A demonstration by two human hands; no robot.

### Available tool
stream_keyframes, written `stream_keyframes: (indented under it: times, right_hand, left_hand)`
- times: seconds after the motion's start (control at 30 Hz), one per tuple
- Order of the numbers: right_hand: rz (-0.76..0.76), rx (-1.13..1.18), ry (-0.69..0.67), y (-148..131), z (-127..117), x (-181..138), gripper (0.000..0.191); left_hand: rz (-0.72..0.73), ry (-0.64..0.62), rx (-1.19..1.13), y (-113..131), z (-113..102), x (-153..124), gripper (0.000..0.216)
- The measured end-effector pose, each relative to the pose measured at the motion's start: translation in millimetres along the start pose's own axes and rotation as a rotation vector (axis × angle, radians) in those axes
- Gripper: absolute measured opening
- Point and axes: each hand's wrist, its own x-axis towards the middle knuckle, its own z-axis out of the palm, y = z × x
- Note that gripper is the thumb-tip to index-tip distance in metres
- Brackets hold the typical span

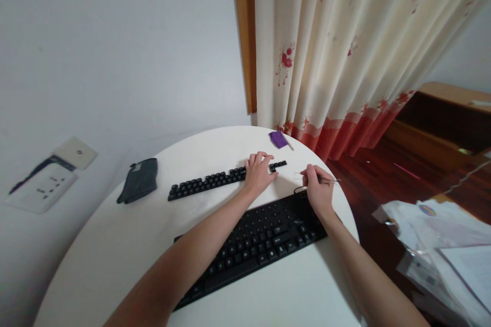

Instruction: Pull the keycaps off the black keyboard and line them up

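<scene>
Spread over the right part of a row of loose black keycaps (207, 183), my left hand (258, 172) has its fingers apart and its thumb close to the keycaps. My right hand (320, 189) is closed around a wire keycap puller (319, 179). Thin wire shows on the left of the fist and a thin metal end on the right. Below both hands lies a black keyboard (264, 255), set at a slant. Its upper rows show bare key sockets, while the lower rows still carry keycaps. My left forearm covers the keyboard's left part.
The round white table (95, 265) carries a dark zip pouch (138, 180) at left and a purple cloth-like item (278, 139) with a thin stick at the far edge. A wall socket (48, 184) is on the left. Curtains (326, 61) hang behind; plastic-wrapped papers (441, 245) lie at right.
</scene>
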Motion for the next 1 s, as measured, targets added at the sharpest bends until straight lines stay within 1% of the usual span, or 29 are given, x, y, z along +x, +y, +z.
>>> stream_keyframes:
  times: [0.07, 0.1, 0.13, 0.27, 0.37, 0.43, 0.57, 0.73, 0.8, 0.9, 0.93, 1.0]
  right_hand:
    - [0.013, 0.019, 0.103, -1.9, -14.9, 7.0, 0.04]
    - [0.028, 0.027, 0.111, -1.9, -23.4, 10.3, 0.04]
    - [0.043, 0.033, 0.085, -1.2, -31.9, 13.0, 0.039]
    - [0.143, -0.027, -0.231, 6.7, -60.6, 13.4, 0.045]
    - [0.188, -0.106, -0.379, 15.6, -72.0, 5.7, 0.047]
    - [0.195, -0.149, -0.436, 21.4, -75.4, 1.2, 0.048]
    - [0.172, -0.186, -0.477, 28.4, -77.1, -1.3, 0.05]
    - [0.146, -0.257, -0.559, 24.3, -72.6, -2.5, 0.048]
    - [0.066, -0.306, -0.566, 20.0, -69.7, -5.5, 0.045]
    - [-0.073, -0.43, -0.533, 15.8, -66.7, -9.2, 0.037]
    - [-0.088, -0.456, -0.523, 15.9, -66.5, -9.3, 0.035]
    - [-0.039, -0.431, -0.519, 18.9, -67.4, -7.0, 0.036]
  left_hand:
    - [0.017, -0.007, 0.007, 2.4, -3.2, -1.1, 0.049]
    - [0.028, -0.007, 0.005, 3.7, -4.7, -1.7, 0.048]
    - [0.04, -0.005, 0.0, 5.1, -6.0, -2.2, 0.046]
    - [0.082, 0.011, -0.013, 10.2, -10.0, -3.8, 0.036]
    - [0.103, 0.021, -0.026, 12.4, -11.2, -4.3, 0.031]
    - [0.108, 0.019, -0.037, 12.7, -11.4, -4.5, 0.029]
    - [0.103, 0.016, -0.048, 11.9, -11.6, -5.0, 0.026]
    - [0.115, 0.03, -0.065, 11.1, -10.7, -5.3, 0.025]
    - [0.123, 0.038, -0.069, 10.9, -10.1, -5.2, 0.025]
    - [0.135, 0.037, -0.072, 10.5, -9.7, -5.2, 0.025]
    - [0.134, 0.033, -0.069, 10.3, -9.8, -5.3, 0.025]
    - [0.13, 0.029, -0.064, 9.6, -9.9, -5.6, 0.025]
